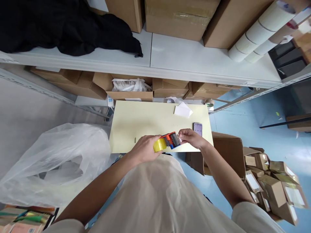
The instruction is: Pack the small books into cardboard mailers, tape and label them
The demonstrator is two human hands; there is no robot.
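Observation:
My left hand [147,148] is wrapped around a tape dispenser [168,139] with a yellow roll and an orange and blue frame. The dispenser is held over the near edge of a pale yellow table [136,121], its front end pointing right. At that end my right hand [190,137] is closed in a pinch, thumb against fingers. A small whitish bit shows by the fingertips, too small to name. Beyond the right hand lies a phone [197,128] with a lit screen. White paper slips [183,110] rest near the table's back edge.
A grey shelf [179,56] crosses behind the table, bearing cartons [179,19], black cloth [73,29] and label rolls [259,32]. Clear plastic sheeting [55,161] bulges at left. On the right floor stand an open carton [228,152] and a pile of small boxes [272,184].

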